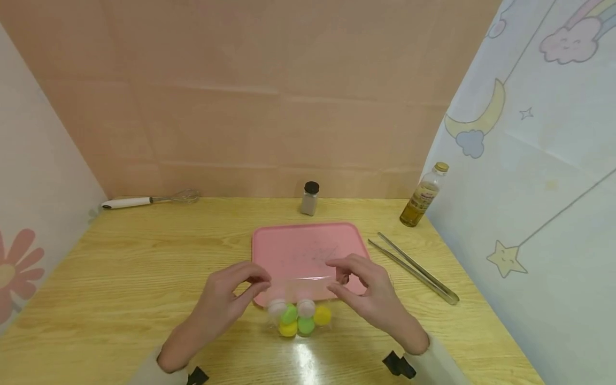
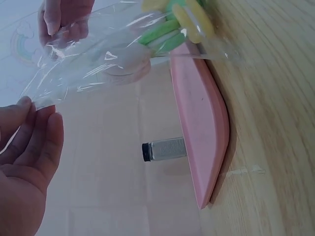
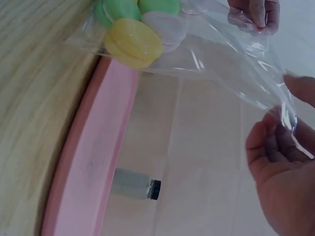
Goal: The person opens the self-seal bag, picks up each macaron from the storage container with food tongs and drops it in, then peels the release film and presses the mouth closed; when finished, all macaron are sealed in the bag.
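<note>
A clear plastic bag [image 1: 313,289] hangs between my two hands over the front edge of the pink tray [image 1: 298,240]. Low inside it lie several macarons [image 1: 306,325] in yellow, green and pale pink. My left hand [image 1: 231,291] pinches the bag's upper left corner between thumb and fingertips, as the left wrist view shows. At the opposite upper corner, my right hand [image 1: 368,289] has the film caught among its bent fingers [image 3: 270,142], with the thumb standing a little apart. The bag's mouth edge runs between the hands.
Behind the tray stands a black-capped jar [image 1: 309,199]. Metal tongs [image 1: 416,270] lie to the right of the tray, with an oil bottle [image 1: 423,197] beyond them by the right wall. A whisk [image 1: 149,200] with a white handle lies at the back left.
</note>
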### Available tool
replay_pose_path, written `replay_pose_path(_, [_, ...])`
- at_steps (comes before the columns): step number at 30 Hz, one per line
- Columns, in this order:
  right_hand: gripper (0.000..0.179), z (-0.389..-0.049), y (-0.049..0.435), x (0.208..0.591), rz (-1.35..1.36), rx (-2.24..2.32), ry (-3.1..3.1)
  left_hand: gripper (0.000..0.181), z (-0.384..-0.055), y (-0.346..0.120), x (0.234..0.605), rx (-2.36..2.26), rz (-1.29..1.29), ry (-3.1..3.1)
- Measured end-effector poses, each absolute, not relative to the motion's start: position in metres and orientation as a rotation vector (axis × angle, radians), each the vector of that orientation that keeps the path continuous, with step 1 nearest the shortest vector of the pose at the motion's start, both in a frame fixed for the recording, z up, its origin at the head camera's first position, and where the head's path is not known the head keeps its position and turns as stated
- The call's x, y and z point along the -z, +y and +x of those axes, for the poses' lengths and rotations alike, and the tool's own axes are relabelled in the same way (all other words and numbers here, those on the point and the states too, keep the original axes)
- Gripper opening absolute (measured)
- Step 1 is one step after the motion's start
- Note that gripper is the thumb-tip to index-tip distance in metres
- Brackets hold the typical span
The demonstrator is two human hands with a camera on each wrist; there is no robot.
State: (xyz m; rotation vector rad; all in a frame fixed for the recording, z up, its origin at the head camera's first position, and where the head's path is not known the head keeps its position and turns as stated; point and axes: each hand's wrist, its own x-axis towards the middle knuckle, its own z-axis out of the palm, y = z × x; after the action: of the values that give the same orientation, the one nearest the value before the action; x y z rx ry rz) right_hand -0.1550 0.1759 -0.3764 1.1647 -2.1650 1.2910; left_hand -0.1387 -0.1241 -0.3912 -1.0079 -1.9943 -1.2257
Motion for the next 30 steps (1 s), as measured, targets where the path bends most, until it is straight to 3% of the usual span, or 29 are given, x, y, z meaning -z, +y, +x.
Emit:
replay_pose_path(8, [0.015, -0.156, 0.163, 0.368, 1.152, -1.152, -2.306, 0.019, -0.135, -0.125, 0.388, 1.272, -1.036, -2.1])
replay_pose_path(30, [0.006, -0.157, 0.138, 0.36, 1.335, -0.886, -2.249, 0.007, -0.144, -0.098, 0.377, 1.186, -1.142, -2.221])
